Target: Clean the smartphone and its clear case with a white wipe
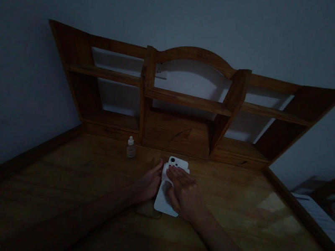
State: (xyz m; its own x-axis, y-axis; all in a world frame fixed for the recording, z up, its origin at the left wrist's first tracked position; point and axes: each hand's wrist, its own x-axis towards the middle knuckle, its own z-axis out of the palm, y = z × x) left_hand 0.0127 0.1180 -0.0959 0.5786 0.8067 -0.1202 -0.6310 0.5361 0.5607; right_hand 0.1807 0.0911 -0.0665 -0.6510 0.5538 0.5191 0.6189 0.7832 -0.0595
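Note:
A white phone (162, 201) lies back up on the wooden desk, its camera lenses at the far end. My right hand (184, 191) presses a folded white cloth or tissue (167, 174) onto the phone's back, just below the lenses, with its fingers together. At the phone's left edge is my left hand (151, 183), its thumb pointing up and its fingers curled against the side. The dim light hides where those fingertips end. A flat, clear outline (148, 214), possibly a case, lies partly beneath my left hand.
A small dropper bottle (131, 149) with a white cap stands left of the phone on the desk (82, 180). Wooden shelves (187, 100) rise along the back. Papers (324, 218) lie beyond the desk's right edge.

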